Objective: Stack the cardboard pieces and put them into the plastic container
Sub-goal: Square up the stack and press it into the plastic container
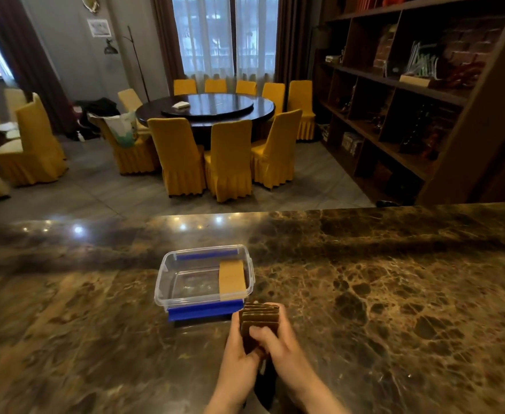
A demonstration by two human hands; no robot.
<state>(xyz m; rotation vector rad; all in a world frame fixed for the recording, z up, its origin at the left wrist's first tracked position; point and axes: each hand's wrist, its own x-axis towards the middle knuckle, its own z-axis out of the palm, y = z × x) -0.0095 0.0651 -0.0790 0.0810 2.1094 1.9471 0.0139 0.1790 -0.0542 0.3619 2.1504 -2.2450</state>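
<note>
Landmark: plastic container (167,282), clear, blue clips on its near and far rims, standing open on the marble tabletop (394,279).

Cardboard stack (259,319): held just off the container's near right corner, above the tabletop, close to the near blue clip. Left hand (239,351) and right hand (278,342) both closed on it; left grip on the stack's left edge, right grip over its near face and right edge, thumb across the front.

One tan cardboard piece (232,279) already lies in the container, leaning along its right side.

Handling, judged: light, stiff, flat pieces; dry faces likely to slide on one another, so the stack may fan or shear. Top edges show stepped, not flush. Best hold: squeeze across opposite edges, thumb pressing the face.

Look: dark brown in shade, several thin rectangular layers, edges blurred; count not readable.
</note>
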